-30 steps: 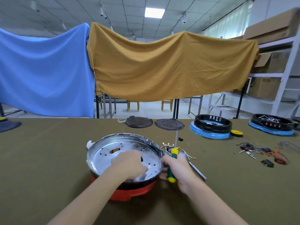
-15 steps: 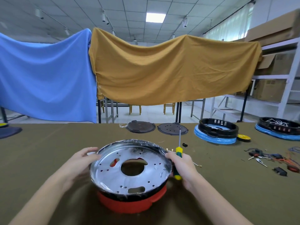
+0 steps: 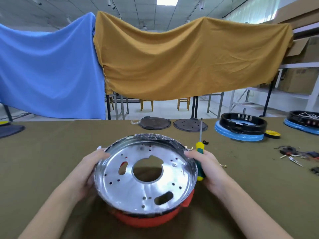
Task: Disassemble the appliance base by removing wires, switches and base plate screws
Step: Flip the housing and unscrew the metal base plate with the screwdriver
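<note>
While gripped, round shiny metal plate (image 3: 145, 178), red base (image 3: 148, 219).

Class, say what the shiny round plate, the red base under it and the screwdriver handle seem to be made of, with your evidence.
Shiny round plate: likely polished metal, mirror glare, punched holes.
Red base: probably moulded plastic, matt, even colour.
Screwdriver handle: apparently yellow-green plastic or rubber; thin shaft looks steel.

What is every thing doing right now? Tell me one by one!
Silver metal plate: tilted, sitting on the red base, held at both sides.
Red base: on the table, under the plate.
Left hand: grips the plate's left rim.
Right hand: holds the screwdriver and touches the plate's right rim.
Screwdriver: upright, tip pointing up.
Two dark discs: lying flat at the far table edge.
Loose wires and small parts: scattered on the right.
</note>
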The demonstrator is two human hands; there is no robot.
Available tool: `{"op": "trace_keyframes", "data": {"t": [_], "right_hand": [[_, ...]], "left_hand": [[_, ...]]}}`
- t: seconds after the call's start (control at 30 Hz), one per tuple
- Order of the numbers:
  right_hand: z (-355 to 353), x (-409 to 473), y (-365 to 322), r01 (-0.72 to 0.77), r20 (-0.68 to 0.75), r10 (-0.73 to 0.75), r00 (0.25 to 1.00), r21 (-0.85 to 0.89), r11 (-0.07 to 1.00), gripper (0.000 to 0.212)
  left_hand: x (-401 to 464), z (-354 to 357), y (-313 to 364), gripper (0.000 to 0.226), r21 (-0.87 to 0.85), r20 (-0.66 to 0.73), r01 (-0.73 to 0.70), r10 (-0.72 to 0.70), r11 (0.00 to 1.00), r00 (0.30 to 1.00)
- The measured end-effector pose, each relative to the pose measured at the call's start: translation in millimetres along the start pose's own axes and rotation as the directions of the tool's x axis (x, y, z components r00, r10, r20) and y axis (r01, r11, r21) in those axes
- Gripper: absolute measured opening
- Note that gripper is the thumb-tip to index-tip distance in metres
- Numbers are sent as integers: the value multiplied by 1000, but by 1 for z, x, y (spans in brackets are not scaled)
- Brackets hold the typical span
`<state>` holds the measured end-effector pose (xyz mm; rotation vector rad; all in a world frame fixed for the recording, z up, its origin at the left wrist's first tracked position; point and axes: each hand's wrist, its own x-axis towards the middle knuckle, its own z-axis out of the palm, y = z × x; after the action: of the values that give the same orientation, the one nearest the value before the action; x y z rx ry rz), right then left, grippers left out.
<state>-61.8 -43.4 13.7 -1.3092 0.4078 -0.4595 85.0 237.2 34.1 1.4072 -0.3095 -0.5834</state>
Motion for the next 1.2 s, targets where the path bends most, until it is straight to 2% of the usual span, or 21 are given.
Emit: {"op": "trace_keyframes", "data": {"t": [0.13, 0.2, 0.33, 0.47, 0.6, 0.7, 0.9, 1.0, 1.07, 1.13, 1.2], "right_hand": [[5, 1, 0, -24, 8, 23, 1000, 65, 998, 41], [3, 0, 0, -45, 33, 43, 999, 40, 998, 41], [0, -3, 1, -81, 62, 89, 994, -123, 989, 35], [2, -4, 1, -63, -43, 52, 998, -313, 948, 25], [5, -1, -7, -141, -16, 148, 989, -408, 902, 16], [8, 1, -10, -179, -41, 181, 983, -463, 868, 18], [11, 4, -14, -220, -37, 234, 971, -511, 831, 17], [11, 1, -11, -180, 0, 210, 978, -507, 843, 17], [11, -3, -9, -136, 45, 179, 983, -482, 865, 17], [9, -5, -9, -100, 67, 142, 988, -429, 898, 28], [7, -4, -11, -118, -6, 123, 992, -340, 933, 28]], "left_hand": [[3, -7, 1, 54, 41, -12, 42, -42, 998, 999], [6, -10, -3, 72, 59, -23, 74, -73, 995, 997], [1, -9, -2, 48, 110, 23, 178, -182, 978, 983], [2, -12, -5, 37, 191, 19, 231, -239, 954, 971], [-1, -12, -9, 39, 236, 1, 234, -241, 943, 970], [-3, -10, -9, 44, 240, 26, 201, -214, 950, 977], [-1, -11, -10, 46, 211, 59, 147, -163, 966, 985], [-1, -14, -12, 44, 194, 64, 132, -147, 972, 987], [-1, -15, -12, 48, 198, 56, 134, -148, 971, 987], [0, -15, -12, 46, 195, 48, 125, -136, 973, 990], [0, -14, -12, 42, 174, 40, 114, -122, 978, 992]]}}
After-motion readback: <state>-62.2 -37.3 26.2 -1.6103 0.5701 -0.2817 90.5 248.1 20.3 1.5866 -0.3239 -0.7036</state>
